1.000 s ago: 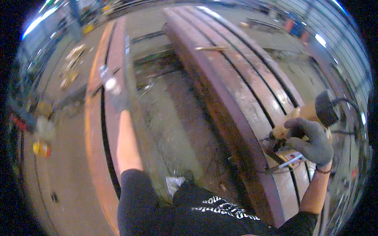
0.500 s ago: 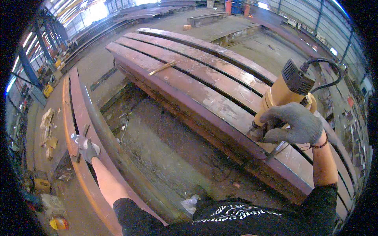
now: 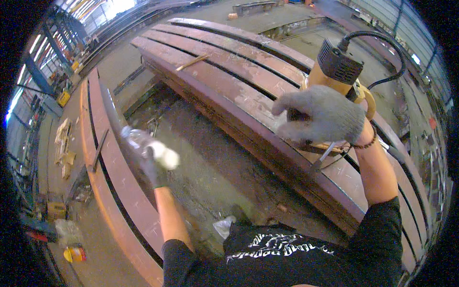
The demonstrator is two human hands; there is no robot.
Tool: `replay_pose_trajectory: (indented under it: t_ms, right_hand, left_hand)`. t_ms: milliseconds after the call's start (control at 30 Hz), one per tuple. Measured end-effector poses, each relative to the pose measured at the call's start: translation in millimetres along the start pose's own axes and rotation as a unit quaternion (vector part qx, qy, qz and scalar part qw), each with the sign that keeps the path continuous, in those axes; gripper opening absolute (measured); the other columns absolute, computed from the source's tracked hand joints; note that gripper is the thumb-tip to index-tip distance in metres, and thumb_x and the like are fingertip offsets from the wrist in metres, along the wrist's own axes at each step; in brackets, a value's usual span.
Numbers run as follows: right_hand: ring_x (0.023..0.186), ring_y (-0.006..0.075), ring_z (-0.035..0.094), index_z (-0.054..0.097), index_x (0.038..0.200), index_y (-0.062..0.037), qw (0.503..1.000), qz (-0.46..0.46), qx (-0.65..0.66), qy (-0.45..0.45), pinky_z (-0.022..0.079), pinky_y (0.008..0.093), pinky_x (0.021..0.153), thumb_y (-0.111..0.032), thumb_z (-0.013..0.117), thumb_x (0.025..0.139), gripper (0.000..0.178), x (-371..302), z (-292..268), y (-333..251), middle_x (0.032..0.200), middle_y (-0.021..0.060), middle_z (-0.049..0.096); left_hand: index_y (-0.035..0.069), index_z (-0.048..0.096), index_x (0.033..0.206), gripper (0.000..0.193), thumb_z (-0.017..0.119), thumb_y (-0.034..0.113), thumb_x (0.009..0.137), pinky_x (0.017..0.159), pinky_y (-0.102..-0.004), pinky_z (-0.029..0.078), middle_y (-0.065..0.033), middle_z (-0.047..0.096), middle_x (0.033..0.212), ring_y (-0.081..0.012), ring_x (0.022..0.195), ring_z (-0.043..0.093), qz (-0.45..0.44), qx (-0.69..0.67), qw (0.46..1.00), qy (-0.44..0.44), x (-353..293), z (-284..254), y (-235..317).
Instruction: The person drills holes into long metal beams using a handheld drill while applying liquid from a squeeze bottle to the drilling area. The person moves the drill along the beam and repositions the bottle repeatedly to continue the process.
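a: holding that yellow power tool [image 3: 337,71] up off the steel, is it?

b: yes, the right hand [image 3: 321,117] in its grey glove is clenched round the body, black cord looping away behind, so the working end sits just above the long rusty beams [image 3: 229,81] rather than resting on them.

a: and the left hand [image 3: 153,165]?

b: dark glove, reaching out low toward the other beam [image 3: 107,158] on the left. something pale and blurred sits at the fingers; i cannot tell what it is, or whether the hand grips it or only touches it.

a: between the two?

b: a dirty concrete floor [image 3: 205,162] with scraps, and a stick [image 3: 192,62] lying across the far beams.
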State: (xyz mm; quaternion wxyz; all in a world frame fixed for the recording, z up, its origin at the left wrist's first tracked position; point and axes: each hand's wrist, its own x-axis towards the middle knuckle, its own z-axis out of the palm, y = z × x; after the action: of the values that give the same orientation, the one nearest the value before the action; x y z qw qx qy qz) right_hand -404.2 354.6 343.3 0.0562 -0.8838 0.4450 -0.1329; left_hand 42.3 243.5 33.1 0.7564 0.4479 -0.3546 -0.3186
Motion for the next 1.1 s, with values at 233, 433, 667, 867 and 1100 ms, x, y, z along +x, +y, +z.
replay_pose_trajectory:
  t_ms: [233,433,667,867,1100]
  right_hand:
    - [0.084,0.0282,0.073,0.073,0.108,-0.0064,0.998,-0.04,-0.033,0.025,0.058,0.0387,0.076,-0.046,0.072,0.091,0.043,5,11,6,0.093,0.0148,0.074]
    - [0.095,0.0321,0.071,0.074,0.105,-0.0062,0.998,-0.023,-0.05,-0.014,0.055,0.0427,0.088,-0.063,0.061,0.092,0.06,7,10,6,0.101,0.0166,0.074]
    - [0.097,0.0298,0.07,0.074,0.105,-0.0039,0.996,-0.057,-0.067,-0.013,0.053,0.042,0.088,-0.07,0.057,0.092,0.069,14,15,19,0.101,0.0151,0.074]
    - [0.089,0.0255,0.07,0.075,0.106,-0.0047,0.996,0.036,-0.028,-0.082,0.054,0.04,0.081,-0.072,0.057,0.091,0.071,16,11,11,0.092,0.0112,0.074]
    - [0.11,0.0287,0.068,0.072,0.121,-0.0053,0.987,0.09,-0.067,-0.112,0.051,0.042,0.097,-0.056,0.056,0.097,0.058,7,-10,-16,0.117,0.0178,0.072]
  left_hand:
    - [0.003,0.05,0.146,0.063,0.054,0.05,0.104,0.102,-0.0363,0.05,-0.007,0.06,0.131,-0.0208,0.115,0.06,-0.34,-0.087,0.924,-0.15,-229,81,-45]
    - [0.008,0.057,0.133,0.066,0.06,0.063,0.097,0.08,-0.0387,0.059,-0.0062,0.067,0.102,-0.0214,0.089,0.068,-0.565,-0.205,0.766,-0.229,-375,126,-37]
    - [0.008,0.061,0.122,0.052,0.075,0.048,0.092,0.071,-0.0365,0.059,-0.0056,0.069,0.096,-0.0202,0.078,0.067,-0.582,-0.103,0.754,-0.289,-413,170,25]
    - [0.009,0.064,0.117,0.049,0.075,0.049,0.091,0.068,-0.0368,0.059,-0.0049,0.07,0.093,-0.0208,0.073,0.068,-0.586,-0.13,0.726,-0.336,-407,187,30]
    - [0.007,0.06,0.121,0.051,0.08,0.042,0.09,0.067,-0.0344,0.057,-0.0052,0.067,0.093,-0.019,0.076,0.067,-0.632,-0.168,0.686,-0.32,-399,185,29]
